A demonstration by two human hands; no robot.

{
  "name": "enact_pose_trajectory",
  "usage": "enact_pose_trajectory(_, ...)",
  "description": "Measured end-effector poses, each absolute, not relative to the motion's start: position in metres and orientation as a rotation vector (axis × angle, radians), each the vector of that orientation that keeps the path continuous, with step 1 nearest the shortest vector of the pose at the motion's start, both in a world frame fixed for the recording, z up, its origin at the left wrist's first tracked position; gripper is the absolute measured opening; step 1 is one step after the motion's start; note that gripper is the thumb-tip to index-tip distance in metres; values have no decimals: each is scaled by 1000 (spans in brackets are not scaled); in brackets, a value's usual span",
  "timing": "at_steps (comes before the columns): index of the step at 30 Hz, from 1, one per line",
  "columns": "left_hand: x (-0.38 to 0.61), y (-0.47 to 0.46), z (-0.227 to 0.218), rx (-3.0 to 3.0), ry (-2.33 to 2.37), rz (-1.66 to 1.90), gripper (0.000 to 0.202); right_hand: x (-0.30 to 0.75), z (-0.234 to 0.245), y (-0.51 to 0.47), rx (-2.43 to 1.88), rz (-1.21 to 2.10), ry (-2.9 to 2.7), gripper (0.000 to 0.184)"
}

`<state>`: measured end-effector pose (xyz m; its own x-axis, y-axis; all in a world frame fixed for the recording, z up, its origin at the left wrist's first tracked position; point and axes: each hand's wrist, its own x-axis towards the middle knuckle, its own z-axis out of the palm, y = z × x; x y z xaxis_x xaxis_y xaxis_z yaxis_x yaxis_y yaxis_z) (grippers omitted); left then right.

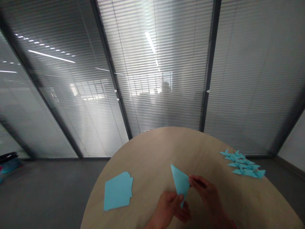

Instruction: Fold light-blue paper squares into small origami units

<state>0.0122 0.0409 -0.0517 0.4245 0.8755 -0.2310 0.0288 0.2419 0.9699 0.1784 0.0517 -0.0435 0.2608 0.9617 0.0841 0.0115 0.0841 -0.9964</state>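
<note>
A light blue sheet of origami paper (180,182), folded into a triangle, is held up over the table between my two hands. My left hand (170,206) grips its lower corner, thumb in front and fingers behind. At the right corner, my right hand (206,190) pinches the paper between thumb and fingertips. A stack of flat blue paper sheets (118,191) lies to the left of my hands, its edges slightly fanned. Several folded blue paper pieces (245,163) with pointed ends sit in rows to the right.
The round wooden table (166,143) has its curved far edge near a glass partition with blinds (164,108). Dark frame posts divide the glass. On the floor at far left stands a blue, dark-rimmed object (10,163), partly cut off.
</note>
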Motion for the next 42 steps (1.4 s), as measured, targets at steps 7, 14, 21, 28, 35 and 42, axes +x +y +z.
enact_pose_trajectory(7,16,38,-48,1208,1026,676,55,181,-42,52,-1275,950,-1004,29)
enact_pose_trajectory(14,17,28,-37,1363,1139,705,52,184,-40,53,-1292,920,-974,31)
enact_pose_trajectory(21,8,42,-31,1410,1029,803,42,179,-41,53,-1269,958,-1108,33)
enact_pose_trajectory(28,2,50,-32,1343,1139,1000,35,167,-46,50,-1157,1048,-1155,44)
enact_pose_trajectory(35,7,43,-38,1197,1129,1151,31,154,-58,48,-1037,1264,-1184,45)
enact_pose_trajectory(42,12,41,-48,1170,1215,1249,43,151,-55,39,-1038,1369,-1249,39)
